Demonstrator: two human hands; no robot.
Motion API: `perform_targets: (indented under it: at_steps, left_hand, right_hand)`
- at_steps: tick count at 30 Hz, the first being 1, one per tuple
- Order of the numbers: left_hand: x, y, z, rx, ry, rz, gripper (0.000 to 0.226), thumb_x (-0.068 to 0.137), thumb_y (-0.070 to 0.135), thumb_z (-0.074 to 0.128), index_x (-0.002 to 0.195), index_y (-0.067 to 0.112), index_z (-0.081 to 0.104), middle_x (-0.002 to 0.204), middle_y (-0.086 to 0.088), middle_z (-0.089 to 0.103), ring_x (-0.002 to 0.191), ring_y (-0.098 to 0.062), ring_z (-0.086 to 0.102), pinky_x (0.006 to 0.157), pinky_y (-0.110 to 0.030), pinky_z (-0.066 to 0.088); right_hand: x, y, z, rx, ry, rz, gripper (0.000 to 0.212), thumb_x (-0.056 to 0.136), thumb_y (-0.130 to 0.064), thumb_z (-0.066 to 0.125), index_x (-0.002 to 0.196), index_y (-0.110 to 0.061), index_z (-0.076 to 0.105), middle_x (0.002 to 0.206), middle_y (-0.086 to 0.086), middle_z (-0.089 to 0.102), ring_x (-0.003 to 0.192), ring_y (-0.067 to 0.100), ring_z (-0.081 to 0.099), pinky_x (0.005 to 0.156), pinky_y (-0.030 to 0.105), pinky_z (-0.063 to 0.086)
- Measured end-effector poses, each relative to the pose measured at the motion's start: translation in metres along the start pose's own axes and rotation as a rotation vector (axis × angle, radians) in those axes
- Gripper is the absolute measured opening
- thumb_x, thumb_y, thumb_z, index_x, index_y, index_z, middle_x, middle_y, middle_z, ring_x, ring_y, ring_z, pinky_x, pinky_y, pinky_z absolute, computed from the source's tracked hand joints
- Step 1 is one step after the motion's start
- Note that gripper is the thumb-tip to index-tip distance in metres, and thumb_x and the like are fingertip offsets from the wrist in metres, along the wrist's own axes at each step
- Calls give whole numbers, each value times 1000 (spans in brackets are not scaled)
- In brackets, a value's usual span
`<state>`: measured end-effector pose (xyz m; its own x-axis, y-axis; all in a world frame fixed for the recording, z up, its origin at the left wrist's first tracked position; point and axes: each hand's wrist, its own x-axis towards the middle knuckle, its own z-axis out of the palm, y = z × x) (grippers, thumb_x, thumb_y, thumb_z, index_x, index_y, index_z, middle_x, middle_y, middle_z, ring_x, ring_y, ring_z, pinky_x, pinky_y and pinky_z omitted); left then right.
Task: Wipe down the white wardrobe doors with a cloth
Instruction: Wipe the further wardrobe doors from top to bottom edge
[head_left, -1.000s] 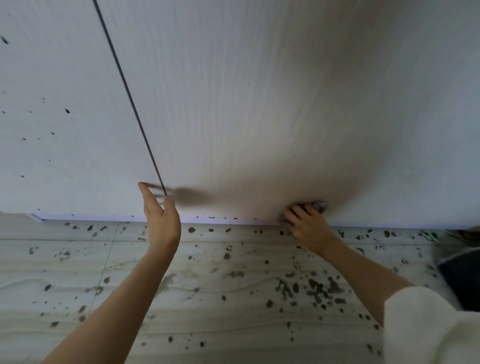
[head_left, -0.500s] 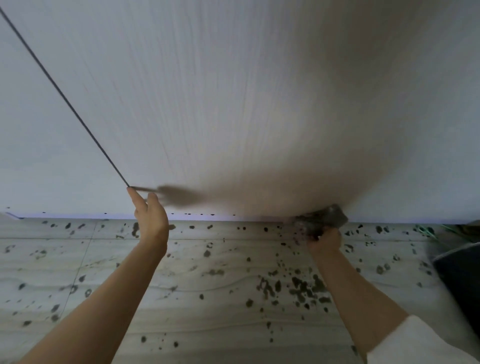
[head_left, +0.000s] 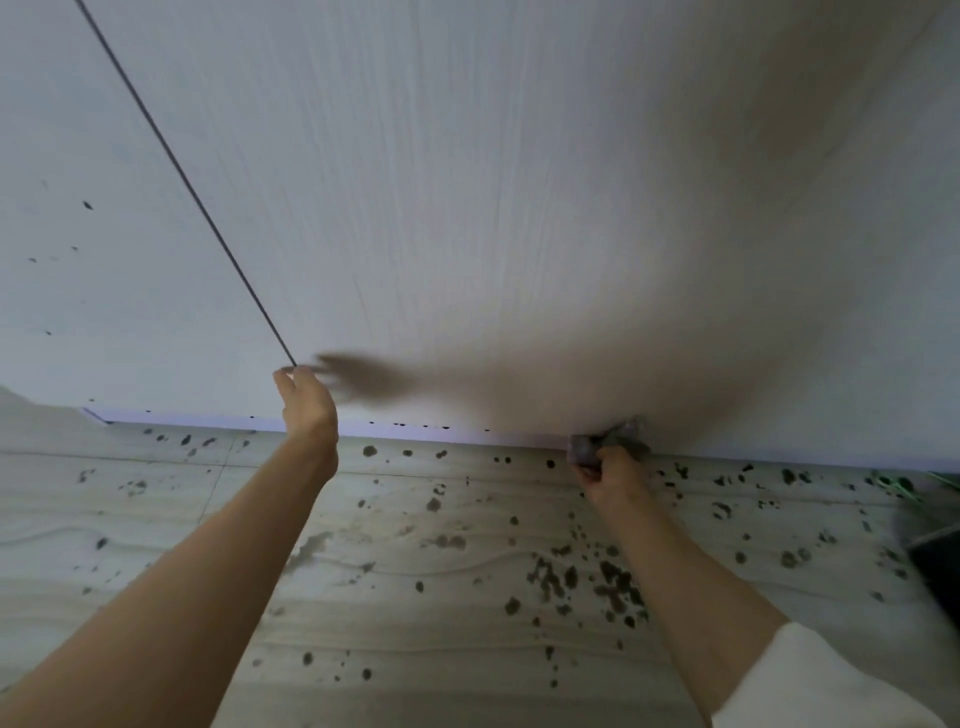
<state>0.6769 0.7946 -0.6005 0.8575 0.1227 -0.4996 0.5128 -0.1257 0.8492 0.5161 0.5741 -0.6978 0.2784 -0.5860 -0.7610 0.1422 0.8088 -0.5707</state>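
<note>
Both arms reach forward and down. The left hand (head_left: 307, 410) is raised with its fingertips upward, fingers close together and relaxed. The right hand (head_left: 609, 475), lower and well apart from it, has fingers curled around a grey cloth (head_left: 610, 440). A white sleeve (head_left: 821, 686) covers the right upper forearm.

The fingers of the right hand (head_left: 610, 475) are mostly hidden behind its back and the bunched grey cloth (head_left: 608, 441), so the grip itself cannot be read. The cloth's shape is smeared by blur. The left hand (head_left: 307, 405) shows its back only; whether its fingertips touch the wardrobe door (head_left: 519, 208) is unclear. A dark object (head_left: 940, 566) at the right edge is cut off, perhaps a bag. Green strands (head_left: 896, 483) near it are too small to identify.
</note>
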Motion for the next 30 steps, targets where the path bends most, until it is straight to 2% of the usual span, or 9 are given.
perform_targets:
  at_steps: [3, 6, 10, 14, 17, 19, 21, 26, 30]
  left_hand:
    - [13, -7, -6, -83, -2, -97, 46, 99, 35, 18, 143, 27, 27, 149, 1, 27, 130, -24, 35, 98, -42, 35]
    - [27, -14, -11, -124, -33, -159, 46, 97, 37, 20, 140, 27, 30, 147, 1, 29, 119, -21, 38, 101, -42, 36]
    - [38, -19, -12, -163, -81, -172, 52, 97, 44, 20, 147, 28, 19, 153, 3, 21, 134, -22, 32, 105, -43, 34]
    - [37, -19, -5, -172, -98, -130, 54, 97, 44, 21, 148, 35, 5, 153, 4, 22, 132, -26, 34, 97, -44, 37]
    - [33, -23, -4, -171, -95, -119, 54, 99, 42, 18, 148, 36, -1, 155, 6, 18, 133, -28, 34, 98, -45, 38]
    - [34, -25, -6, -170, -99, -105, 53, 99, 41, 18, 149, 35, 2, 155, 5, 18, 133, -29, 33, 99, -45, 38]
    - [36, -26, -9, -163, -108, -97, 52, 99, 42, 19, 149, 34, 7, 154, 3, 20, 133, -28, 33, 102, -45, 37]
    - [39, -26, -21, -145, -149, -119, 49, 97, 42, 23, 144, 27, 26, 150, -1, 26, 131, -22, 34, 101, -42, 36]
    - [38, -19, -31, -161, -184, -146, 51, 98, 43, 27, 145, 25, 26, 152, -1, 24, 136, -22, 30, 108, -42, 34]
  right_hand:
    - [-5, 22, 15, -7, -5, -18, 34, 88, 10, 28, 104, -13, 47, 93, 9, 48, 86, 24, 51, 85, 35, 52]
    - [-20, 44, 40, -81, -69, 26, 38, 93, 9, 28, 122, -6, 47, 85, 10, 47, 96, 30, 55, 91, 38, 49]
    - [-34, 55, 48, -32, -82, -11, 41, 94, 9, 33, 134, 1, 38, 116, 19, 52, 106, 34, 56, 82, 39, 52]
    - [-39, 15, 22, -2, 64, -360, 47, 91, 14, 40, 134, -4, 39, 125, 21, 51, 105, 37, 56, 84, 48, 54]
    - [-42, 3, 25, -188, 173, -597, 47, 89, 15, 41, 129, -9, 39, 120, 17, 49, 101, 35, 55, 87, 51, 52]
    - [-48, 14, 40, -306, 215, -730, 44, 86, 15, 44, 125, -5, 44, 118, 19, 54, 101, 33, 56, 89, 41, 52]
    - [-62, 40, 64, -400, 183, -784, 39, 85, 14, 48, 121, 0, 48, 115, 14, 55, 93, 23, 54, 75, 18, 49]
    - [-85, 108, 114, -630, -116, -747, 25, 85, 5, 55, 106, -8, 53, 117, 17, 54, 85, 18, 53, 75, 21, 42]
    - [-80, 94, 104, -508, -61, -752, 30, 86, 10, 51, 112, -5, 52, 106, 10, 55, 83, 13, 51, 66, 9, 41]
